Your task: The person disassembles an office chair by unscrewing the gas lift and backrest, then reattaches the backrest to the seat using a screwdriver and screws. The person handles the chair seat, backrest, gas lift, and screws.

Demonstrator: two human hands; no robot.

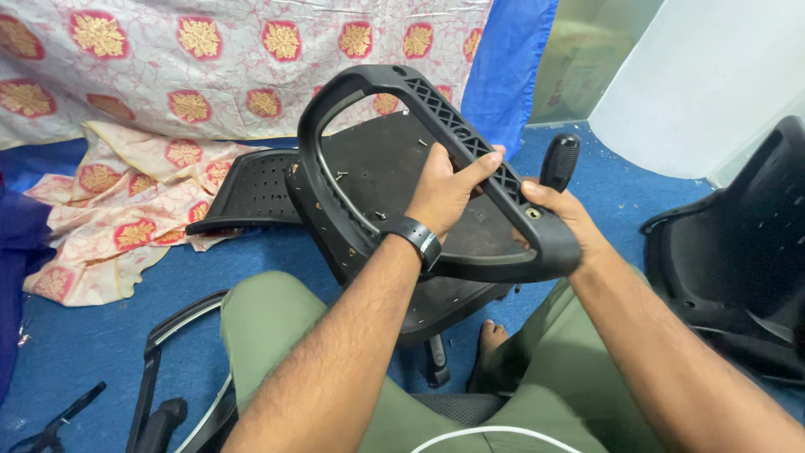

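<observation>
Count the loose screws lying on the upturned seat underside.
3 clear: one screw near the armrest inner edge, one by the left hand, one near the wrist. Hands and armrest may hide others.

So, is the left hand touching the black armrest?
Touching. The head view shows the left hand wrapped around the black armrest, thumb over its ribbed bar.

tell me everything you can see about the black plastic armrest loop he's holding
The armrest is a black, matte plastic loop, roughly D-shaped and open in the middle. Its upper right side carries a lattice of ribs and round screw holes; a paler strip lines the inner edge. It is held tilted above an upturned black seat base. The left hand grips the ribbed side, and the right hand holds its lower corner together with a black tool handle.
</observation>
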